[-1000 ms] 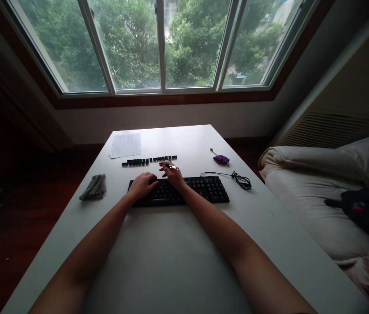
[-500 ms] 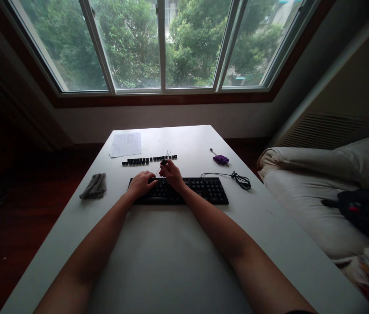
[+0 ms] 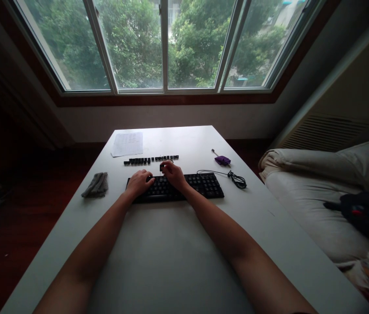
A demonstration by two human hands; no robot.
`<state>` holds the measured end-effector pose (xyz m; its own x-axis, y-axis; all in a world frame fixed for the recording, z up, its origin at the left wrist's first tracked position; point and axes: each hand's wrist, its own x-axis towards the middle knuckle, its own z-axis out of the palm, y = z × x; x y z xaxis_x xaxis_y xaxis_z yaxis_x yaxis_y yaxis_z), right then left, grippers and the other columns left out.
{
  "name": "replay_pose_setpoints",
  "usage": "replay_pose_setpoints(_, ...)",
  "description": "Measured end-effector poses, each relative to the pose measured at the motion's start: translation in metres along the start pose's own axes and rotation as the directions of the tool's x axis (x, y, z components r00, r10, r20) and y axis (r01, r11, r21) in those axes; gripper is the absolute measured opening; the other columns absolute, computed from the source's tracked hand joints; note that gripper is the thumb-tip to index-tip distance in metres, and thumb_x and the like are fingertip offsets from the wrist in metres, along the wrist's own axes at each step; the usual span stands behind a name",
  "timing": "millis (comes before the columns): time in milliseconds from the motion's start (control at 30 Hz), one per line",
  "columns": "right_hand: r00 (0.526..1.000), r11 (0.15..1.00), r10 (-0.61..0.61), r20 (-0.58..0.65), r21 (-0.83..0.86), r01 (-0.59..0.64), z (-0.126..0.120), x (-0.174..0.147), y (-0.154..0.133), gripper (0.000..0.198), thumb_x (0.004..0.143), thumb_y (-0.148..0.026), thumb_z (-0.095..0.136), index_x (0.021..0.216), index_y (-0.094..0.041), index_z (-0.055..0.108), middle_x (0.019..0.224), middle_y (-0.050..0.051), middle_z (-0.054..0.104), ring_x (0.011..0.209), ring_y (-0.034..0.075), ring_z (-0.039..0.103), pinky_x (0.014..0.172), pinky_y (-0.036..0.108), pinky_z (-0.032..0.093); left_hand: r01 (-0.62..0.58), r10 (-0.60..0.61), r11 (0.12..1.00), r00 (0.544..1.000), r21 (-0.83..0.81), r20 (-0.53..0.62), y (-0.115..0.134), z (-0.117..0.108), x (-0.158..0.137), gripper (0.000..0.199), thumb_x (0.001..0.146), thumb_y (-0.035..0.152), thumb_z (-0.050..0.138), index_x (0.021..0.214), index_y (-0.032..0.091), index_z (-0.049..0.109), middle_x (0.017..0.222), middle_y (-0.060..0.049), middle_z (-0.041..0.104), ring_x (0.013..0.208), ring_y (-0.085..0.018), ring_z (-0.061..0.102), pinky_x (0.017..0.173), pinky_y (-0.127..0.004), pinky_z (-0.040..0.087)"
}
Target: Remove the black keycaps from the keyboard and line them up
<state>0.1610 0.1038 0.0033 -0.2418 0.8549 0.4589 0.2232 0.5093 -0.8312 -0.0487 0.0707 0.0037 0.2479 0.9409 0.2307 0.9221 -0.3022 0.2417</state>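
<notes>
A black keyboard (image 3: 204,185) lies on the white table with part of its key area under my hands. My left hand (image 3: 139,183) grips the left part of the keyboard, fingers at the far edge and thumb over the keys. Just above the upper keys, my right hand (image 3: 174,175) is closed on a wire keycap puller (image 3: 162,167). Its dark handle shows at the fingertips and thin wire hangs below it. Whether a keycap sits in the wire I cannot tell. Beyond the hands stands a row of loose black keycaps (image 3: 138,161).
A grey cloth (image 3: 95,185) lies at left and a printed sheet (image 3: 127,144) at the far left corner. On the right are a coiled cable (image 3: 237,179) and a purple object with a stick (image 3: 222,160). A cushioned seat (image 3: 295,196) borders the table's right side.
The keyboard has slid slightly left and turned a little, its right end now farther from me, and the cable moved along. My right hand has turned the puller slightly.
</notes>
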Motion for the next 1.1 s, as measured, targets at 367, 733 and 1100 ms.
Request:
replay_pose_setpoints(367, 0.995, 0.996, 0.023, 0.095, -0.086, -0.015, 0.004, -0.001, 0.009, 0.021, 0.090, -0.035, 0.056, 0.104, -0.023, 0.067, 0.075, -0.001, 0.069, 0.067, 0.014, 0.062, 0.068, 0.025, 0.047, -0.078, 0.080, 0.995, 0.997, -0.054, 0.018, -0.005, -0.001, 0.002, 0.031, 0.093, 0.046, 0.051, 0.108, 0.025, 0.068, 0.104, -0.007, 0.066, 0.100, -0.024, 0.058, 0.087, -0.036, 0.045)
replay_pose_setpoints(733, 0.992, 0.996, -0.072, 0.104, -0.036, 0.076, 0.004, -0.008, -0.005, 0.012, 0.079, -0.023, 0.059, 0.092, -0.022, 0.060, 0.079, -0.001, 0.066, 0.070, 0.014, 0.060, 0.069, 0.026, 0.049, -0.047, 0.049, 0.998, 0.998, -0.050, 0.043, -0.003, -0.006, 0.002, 0.030, 0.093, 0.043, 0.050, 0.111, 0.025, 0.068, 0.108, -0.007, 0.066, 0.103, -0.025, 0.059, 0.088, -0.036, 0.046)
replay_pose_setpoints(1100, 0.980, 0.958, -0.077, 0.182, 0.287, 0.022, 0.011, -0.006, -0.023, 0.022, 0.084, -0.041, 0.065, 0.084, -0.018, 0.064, 0.082, 0.002, 0.068, 0.080, 0.017, 0.062, 0.076, 0.030, 0.049, -0.054, 0.055, 0.998, 0.998, -0.042, 0.027, -0.004, -0.005, 0.001, 0.030, 0.094, 0.042, 0.049, 0.110, 0.025, 0.068, 0.105, -0.007, 0.065, 0.101, -0.024, 0.059, 0.088, -0.036, 0.046)
